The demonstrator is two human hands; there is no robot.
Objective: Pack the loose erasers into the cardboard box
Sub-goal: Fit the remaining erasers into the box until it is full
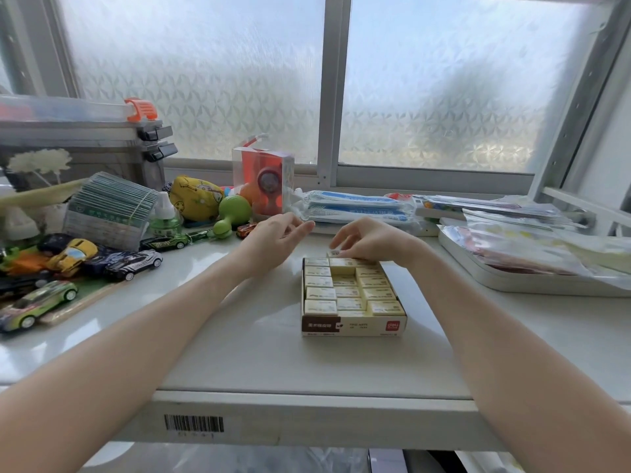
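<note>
An open cardboard box (353,326) with a brown and white front label lies on the white sill. Several cream erasers (348,293) fill it in rows. My right hand (367,238) hovers over the box's far edge. Its fingertips pinch one small wrapped eraser (335,252) at the back row. My left hand (278,235) floats just left of and beyond the box, fingers loosely extended, holding nothing.
Toy cars (133,264) and a bundle of cards (109,209) crowd the left. Green toys (232,213), a red boxed toy (264,180) and packaged items (355,208) line the window. A white tray (532,283) of plastic bags lies right.
</note>
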